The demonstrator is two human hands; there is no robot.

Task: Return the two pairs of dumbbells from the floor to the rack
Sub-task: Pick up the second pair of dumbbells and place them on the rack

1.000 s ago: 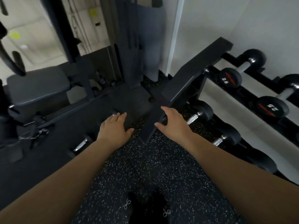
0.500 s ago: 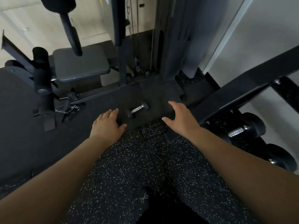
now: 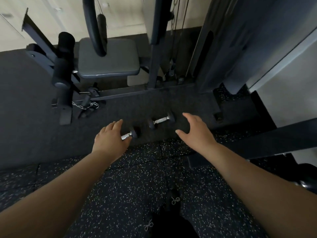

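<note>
Two small black dumbbells with chrome handles lie on the dark floor mat. My left hand [image 3: 109, 140] hovers open over the nearer dumbbell [image 3: 131, 134], covering its left end; contact with it cannot be told. The farther dumbbell [image 3: 161, 120] lies free between my hands. My right hand [image 3: 194, 130] is open, fingers spread, just right of it and not touching. The rack's black side beam [image 3: 274, 140] runs along the right edge, with one racked dumbbell head [image 3: 308, 183] barely visible at the lower right.
A weight machine stands ahead: grey seat pad [image 3: 109, 60], foam leg roller [image 3: 62, 66], upright frame post [image 3: 157, 48] and cables. A chain with a strap [image 3: 85, 105] lies left of the dumbbells. My shoes [image 3: 171, 203] stand on speckled rubber flooring.
The view has swung left from the rack toward the floor, bringing both dumbbells into sight. Both hands have reached forward and down; the left now overlaps the nearer dumbbell.
</note>
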